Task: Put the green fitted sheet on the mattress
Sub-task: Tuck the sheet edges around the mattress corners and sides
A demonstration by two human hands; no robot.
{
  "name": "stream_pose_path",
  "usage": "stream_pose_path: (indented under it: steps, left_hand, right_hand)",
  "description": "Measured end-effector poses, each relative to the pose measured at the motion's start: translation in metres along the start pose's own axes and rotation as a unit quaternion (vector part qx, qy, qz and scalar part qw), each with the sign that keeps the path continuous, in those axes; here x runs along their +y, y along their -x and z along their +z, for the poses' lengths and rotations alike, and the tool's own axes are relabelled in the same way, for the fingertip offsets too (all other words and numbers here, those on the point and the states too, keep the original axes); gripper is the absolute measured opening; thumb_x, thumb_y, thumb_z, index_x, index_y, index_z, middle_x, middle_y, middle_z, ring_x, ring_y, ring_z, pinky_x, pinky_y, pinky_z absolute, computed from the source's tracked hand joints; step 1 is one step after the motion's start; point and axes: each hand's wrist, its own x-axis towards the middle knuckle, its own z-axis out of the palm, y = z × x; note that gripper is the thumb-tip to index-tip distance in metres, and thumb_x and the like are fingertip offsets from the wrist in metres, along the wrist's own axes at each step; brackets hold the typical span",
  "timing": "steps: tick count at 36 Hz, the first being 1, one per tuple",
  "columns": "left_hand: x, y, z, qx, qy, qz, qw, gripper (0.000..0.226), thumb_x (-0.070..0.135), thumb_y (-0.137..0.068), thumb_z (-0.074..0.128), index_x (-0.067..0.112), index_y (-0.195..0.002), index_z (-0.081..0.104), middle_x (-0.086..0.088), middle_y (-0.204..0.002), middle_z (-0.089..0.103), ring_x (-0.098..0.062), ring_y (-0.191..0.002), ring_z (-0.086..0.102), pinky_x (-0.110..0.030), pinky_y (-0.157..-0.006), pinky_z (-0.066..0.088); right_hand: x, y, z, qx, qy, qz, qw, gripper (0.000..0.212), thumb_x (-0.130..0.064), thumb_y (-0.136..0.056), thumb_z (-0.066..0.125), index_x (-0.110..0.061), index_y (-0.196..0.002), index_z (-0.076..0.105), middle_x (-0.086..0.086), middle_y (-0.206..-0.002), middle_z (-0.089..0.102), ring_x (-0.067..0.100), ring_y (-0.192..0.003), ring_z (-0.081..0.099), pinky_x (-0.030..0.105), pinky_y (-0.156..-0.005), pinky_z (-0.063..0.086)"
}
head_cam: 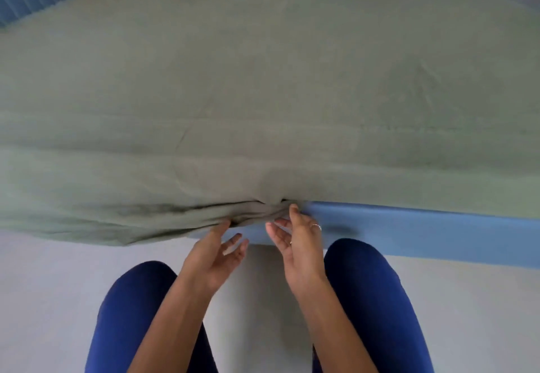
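My left hand (pixel 214 258) reaches toward the hem of the green fitted sheet (pixel 263 80), thumb tip touching the bunched edge, the other fingers loosely spread and holding nothing. My right hand (pixel 296 244) sits just beside it, index fingertip pressed against the gathered fold of cloth, remaining fingers relaxed and open; a thin ring shows on one finger. The sheet spreads over the whole top of the mattress (pixel 409 229) ahead of my hands. To the right of my right hand the blue side of the mattress is bare below the sheet; to the left of my left hand the cloth hangs loose in wrinkles. My knees in dark blue leggings (pixel 368 299) flank both wrists above the pale floor (pixel 43 299).
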Motion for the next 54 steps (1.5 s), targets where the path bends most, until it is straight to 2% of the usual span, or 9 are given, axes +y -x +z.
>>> stream_pose_path:
  steps: [6, 12, 26, 31, 35, 40, 43, 47, 54]
  left_hand:
    - [0.014, 0.001, 0.0, -0.012, 0.046, 0.055, 0.997, 0.017, 0.012, -0.098, 0.05, 0.0, -0.088, 0.056, -0.01, -0.061, 0.065, -0.015, -0.051, 0.064, -0.017, -0.046, 0.052]
    - [0.015, 0.0, 0.011, -0.036, 0.03, 0.157, 0.987, 0.013, 0.001, -0.096, 0.049, 0.007, -0.087, 0.056, -0.005, -0.084, 0.063, -0.014, -0.061, 0.069, -0.029, -0.069, 0.058]
    - [0.023, -0.002, 0.025, -0.028, 0.032, 0.192, 0.98, 0.027, -0.006, -0.096, 0.039, 0.01, -0.087, 0.06, -0.006, -0.087, 0.063, -0.019, -0.077, 0.062, -0.033, -0.072, 0.059]
    - [0.014, -0.011, 0.026, -0.027, 0.022, 0.12, 0.992, 0.026, -0.004, -0.097, 0.036, 0.008, -0.091, 0.058, -0.011, -0.091, 0.062, -0.021, -0.083, 0.061, -0.037, -0.071, 0.058]
    - [0.012, -0.016, 0.026, -0.012, 0.024, 0.097, 0.995, 0.022, -0.001, -0.098, 0.038, 0.006, -0.1, 0.059, -0.01, -0.088, 0.063, -0.02, -0.078, 0.063, -0.032, -0.069, 0.052]
    - [0.02, -0.018, 0.035, 0.002, 0.037, 0.11, 0.993, 0.027, -0.004, -0.095, 0.041, 0.007, -0.114, 0.056, -0.009, -0.085, 0.062, -0.019, -0.077, 0.061, -0.031, -0.064, 0.054]
    - [0.027, -0.012, 0.04, 0.011, 0.053, 0.121, 0.991, 0.025, -0.007, -0.092, 0.037, 0.007, -0.098, 0.057, -0.009, -0.079, 0.058, -0.019, -0.072, 0.058, -0.03, -0.056, 0.056]
    - [0.028, -0.005, 0.032, -0.03, 0.053, 0.13, 0.99, 0.02, 0.001, -0.09, 0.039, 0.008, -0.078, 0.054, -0.009, -0.078, 0.059, -0.021, -0.074, 0.059, -0.032, -0.075, 0.053]
    - [0.023, -0.024, 0.011, -0.011, -0.163, 0.207, 0.965, 0.007, 0.008, -0.09, 0.058, 0.01, -0.091, 0.065, -0.009, -0.088, 0.067, -0.02, -0.078, 0.066, -0.024, -0.065, 0.057]
  right_hand:
    - [-0.008, 0.0, 0.011, -0.011, -0.015, -0.025, 0.999, 0.008, 0.0, -0.095, 0.052, -0.007, -0.097, 0.048, 0.012, -0.085, 0.059, 0.014, -0.071, 0.065, 0.031, -0.079, 0.058]
    - [-0.009, -0.005, 0.012, -0.028, -0.047, -0.027, 0.998, 0.021, 0.012, -0.091, 0.045, -0.006, -0.1, 0.049, 0.016, -0.097, 0.062, 0.02, -0.083, 0.068, 0.031, -0.086, 0.057]
    - [0.003, 0.007, 0.016, -0.062, -0.131, -0.041, 0.989, 0.023, 0.004, -0.092, 0.051, -0.007, -0.112, 0.051, 0.013, -0.109, 0.06, 0.025, -0.114, 0.061, 0.036, -0.1, 0.049]
    - [-0.004, -0.002, 0.027, -0.013, -0.111, 0.009, 0.994, 0.022, 0.002, -0.094, 0.045, -0.006, -0.114, 0.05, 0.006, -0.105, 0.056, 0.018, -0.108, 0.055, 0.036, -0.095, 0.048]
    - [-0.018, -0.014, 0.026, 0.011, -0.117, 0.05, 0.992, 0.019, 0.006, -0.091, 0.034, -0.002, -0.089, 0.051, 0.012, -0.094, 0.053, 0.025, -0.092, 0.056, 0.039, -0.094, 0.046]
    - [-0.029, -0.009, 0.025, -0.01, -0.149, 0.048, 0.988, 0.024, 0.01, -0.089, 0.035, 0.0, -0.094, 0.056, 0.014, -0.1, 0.057, 0.033, -0.103, 0.056, 0.046, -0.101, 0.045]
    - [-0.029, -0.006, 0.024, -0.041, -0.166, 0.03, 0.985, 0.024, 0.009, -0.091, 0.039, -0.001, -0.096, 0.06, 0.015, -0.106, 0.062, 0.032, -0.107, 0.059, 0.046, -0.101, 0.046]
    - [-0.017, -0.015, 0.013, -0.087, -0.176, 0.002, 0.981, 0.02, 0.009, -0.095, 0.042, -0.003, -0.093, 0.059, 0.009, -0.091, 0.068, 0.024, -0.097, 0.068, 0.041, -0.087, 0.056]
    - [-0.013, -0.029, 0.015, 0.009, 0.002, -0.104, 0.995, 0.026, 0.011, -0.093, 0.042, -0.004, -0.1, 0.062, 0.013, -0.103, 0.069, 0.024, -0.092, 0.07, 0.034, -0.081, 0.058]
